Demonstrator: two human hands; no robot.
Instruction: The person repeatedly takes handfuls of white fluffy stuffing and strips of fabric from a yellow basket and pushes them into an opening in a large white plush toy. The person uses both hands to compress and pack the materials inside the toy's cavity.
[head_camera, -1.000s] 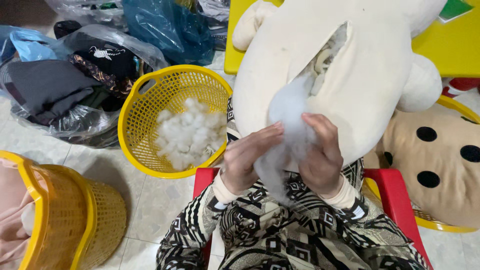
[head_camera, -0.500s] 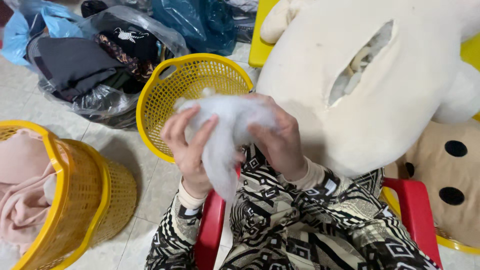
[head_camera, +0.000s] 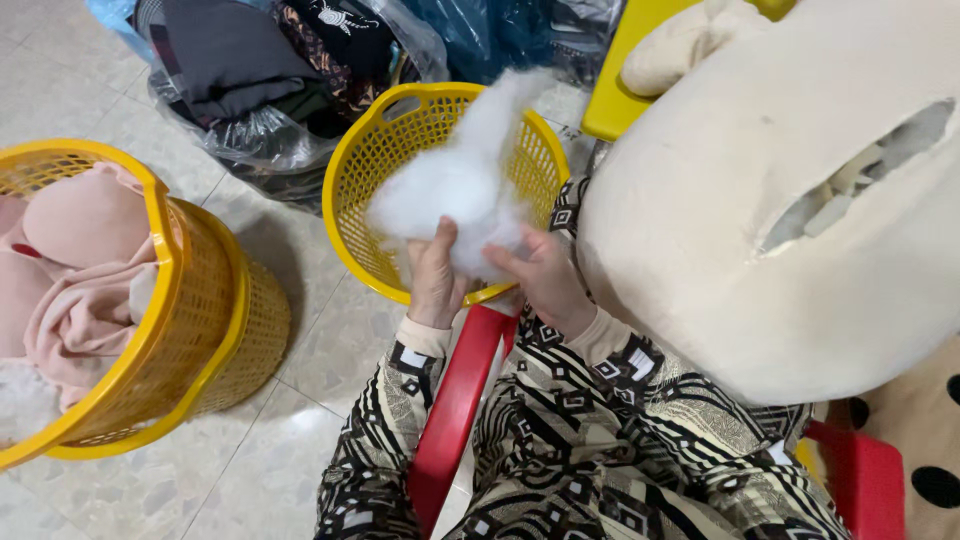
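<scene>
Over yellow basket (head_camera: 385, 160) on tiled floor (head_camera: 300, 360): both hands' fingers, L (head_camera: 436, 275) & R (head_camera: 545, 275), closed round white stuffing (head_camera: 455, 190).

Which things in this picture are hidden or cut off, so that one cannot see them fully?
Head view only:
- Inside of the yellow basket: the white stuffing held by the left hand and right hand covers it.
- Cream plush toy: cut by the top and right edges; its inside shows only through the slit.
- Second yellow basket: cut by the left edge.
- Dotted cushion: mostly out of frame.
</scene>
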